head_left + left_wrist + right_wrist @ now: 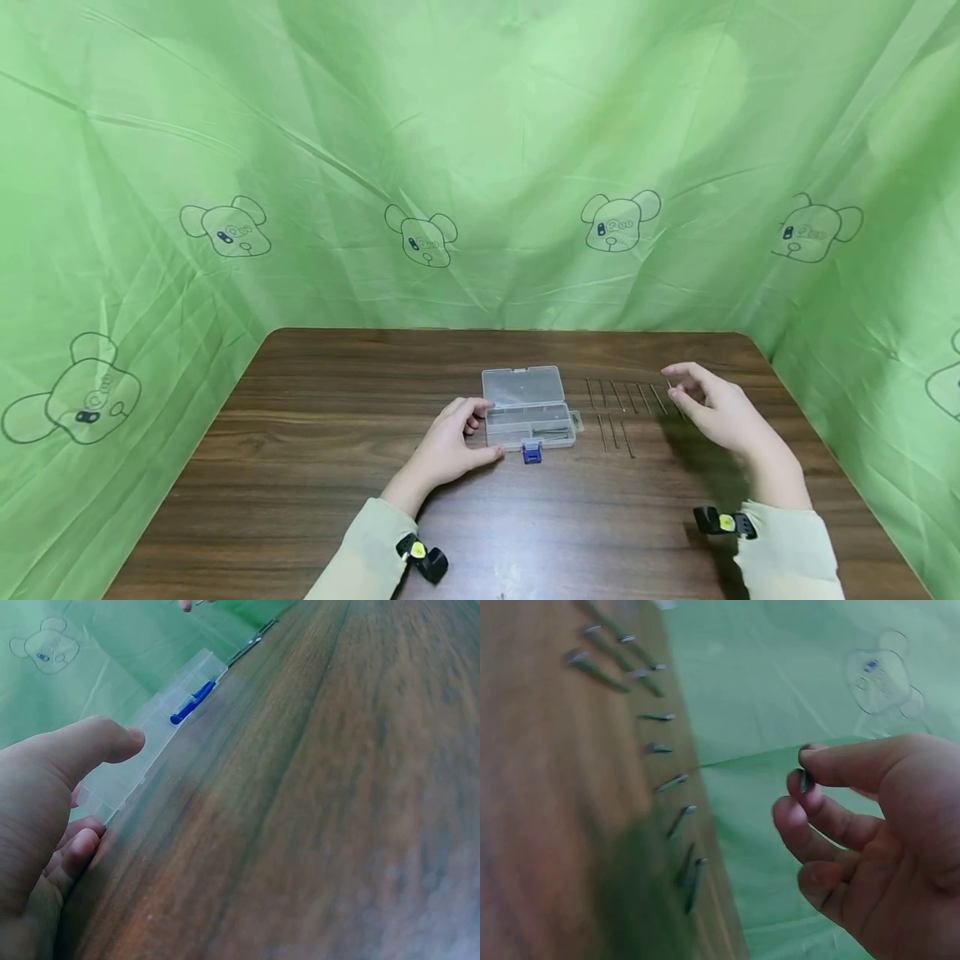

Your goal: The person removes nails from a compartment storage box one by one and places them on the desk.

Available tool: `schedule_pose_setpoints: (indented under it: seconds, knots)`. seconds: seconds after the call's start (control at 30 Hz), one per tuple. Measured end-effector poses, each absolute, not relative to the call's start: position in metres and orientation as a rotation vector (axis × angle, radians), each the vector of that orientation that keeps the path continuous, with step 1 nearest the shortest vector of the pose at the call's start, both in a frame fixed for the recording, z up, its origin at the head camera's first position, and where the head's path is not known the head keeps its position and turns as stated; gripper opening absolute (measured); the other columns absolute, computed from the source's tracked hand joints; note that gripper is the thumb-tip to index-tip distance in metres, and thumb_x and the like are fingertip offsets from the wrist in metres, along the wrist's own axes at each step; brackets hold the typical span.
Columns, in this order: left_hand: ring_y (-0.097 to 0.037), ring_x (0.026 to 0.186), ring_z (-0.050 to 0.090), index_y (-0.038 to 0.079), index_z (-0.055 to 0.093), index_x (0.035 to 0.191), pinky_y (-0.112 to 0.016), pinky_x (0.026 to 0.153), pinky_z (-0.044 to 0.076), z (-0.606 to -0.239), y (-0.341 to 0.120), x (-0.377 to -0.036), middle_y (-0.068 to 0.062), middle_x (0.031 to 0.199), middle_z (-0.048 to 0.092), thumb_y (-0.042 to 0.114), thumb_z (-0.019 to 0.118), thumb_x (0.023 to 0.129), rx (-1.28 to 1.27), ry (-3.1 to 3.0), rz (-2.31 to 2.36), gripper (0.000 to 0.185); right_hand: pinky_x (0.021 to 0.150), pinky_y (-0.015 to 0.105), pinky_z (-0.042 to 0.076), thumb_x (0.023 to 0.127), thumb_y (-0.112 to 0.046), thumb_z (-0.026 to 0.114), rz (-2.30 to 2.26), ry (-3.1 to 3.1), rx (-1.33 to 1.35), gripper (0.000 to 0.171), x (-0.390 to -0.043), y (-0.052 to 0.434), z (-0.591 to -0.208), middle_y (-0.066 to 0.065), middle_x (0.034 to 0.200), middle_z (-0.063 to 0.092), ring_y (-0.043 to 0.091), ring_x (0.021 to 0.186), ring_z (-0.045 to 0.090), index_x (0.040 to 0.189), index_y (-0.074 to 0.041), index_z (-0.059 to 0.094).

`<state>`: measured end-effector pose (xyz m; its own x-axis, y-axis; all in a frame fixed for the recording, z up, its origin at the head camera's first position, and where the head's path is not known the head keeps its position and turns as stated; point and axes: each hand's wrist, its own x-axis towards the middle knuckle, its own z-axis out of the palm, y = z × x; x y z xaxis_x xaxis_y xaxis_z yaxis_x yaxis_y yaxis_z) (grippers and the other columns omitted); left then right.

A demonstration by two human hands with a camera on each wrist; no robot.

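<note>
Left hand: the left hand (452, 443) lay on the table (300, 467) at centre frame in the head view, against the left end of the clear plastic box (528, 410); its fingers were loosely curled, the thumb along the box's near left corner.
Left hand, wrist view: the thumb (90, 746) touched the box (157, 735) wall at the left of the frame; whether the other fingers gripped the box could not be told.
Box: it sat at the middle of the table with its lid open toward the far edge. A blue latch (532, 452) stuck out at its near side and also showed as a blue strip (192, 703) in the upper left of the left wrist view.
Right hand: the right hand (716, 408) hovered right of centre, above the table.
Right hand, wrist view: only here did the thumb and forefinger show pinched together on a small dark nail (806, 780), the other fingers curled loosely below.
Nails: rows of thin nails (630, 398) lay on the wood just right of the box, under and left of the right hand; the right wrist view showed them (664, 750) strung along the table edge in the upper left.
Backdrop: a green cloth (480, 150) printed with bear faces hung behind and at both sides.
</note>
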<state>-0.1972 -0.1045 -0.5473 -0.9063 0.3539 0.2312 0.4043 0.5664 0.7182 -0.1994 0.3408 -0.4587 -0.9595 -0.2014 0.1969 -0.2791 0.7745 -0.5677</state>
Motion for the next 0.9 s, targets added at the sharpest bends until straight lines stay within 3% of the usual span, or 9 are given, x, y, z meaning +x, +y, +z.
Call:
schedule_pose_setpoints:
  seconds: [0.17, 0.63, 0.9]
  knots:
    - [-0.011, 0.096, 0.058, 0.015, 0.066, 0.143, -0.031, 0.089, 0.052, -0.547, -0.104, -0.197, 0.003, 0.114, 0.062, 0.036, 0.096, 0.084, -0.663, -2.729, -1.271, 0.069, 0.064, 0.029, 0.048, 0.105, -0.009, 0.070, 0.899, -2.809, 0.430, 0.020, -0.190, 0.334, -0.473, -0.002, 0.092, 0.070, 0.003, 0.072, 0.058, 0.125, -0.006, 0.071]
    - [-0.011, 0.096, 0.058, 0.015, 0.066, 0.143, -0.031, 0.088, 0.052, -0.549, -0.107, -0.198, 0.005, 0.114, 0.061, 0.035, 0.096, 0.084, -0.659, -2.729, -1.270, 0.069, 0.059, 0.029, 0.043, 0.100, -0.010, 0.075, 0.824, -2.867, 0.483, 0.013, -0.188, 0.307, -0.494, -0.011, 0.080, 0.063, 0.000, 0.058, 0.046, 0.113, -0.008, 0.074]
    - [-0.011, 0.096, 0.057, 0.015, 0.066, 0.143, -0.030, 0.088, 0.052, -0.549, -0.105, -0.198, 0.005, 0.114, 0.061, 0.035, 0.096, 0.084, -0.660, -2.730, -1.272, 0.069, 0.065, 0.035, 0.048, 0.097, -0.012, 0.079, 0.759, -2.986, 0.446, 0.013, -0.188, 0.303, -0.498, -0.012, 0.078, 0.068, 0.006, 0.067, 0.057, 0.108, -0.009, 0.074]
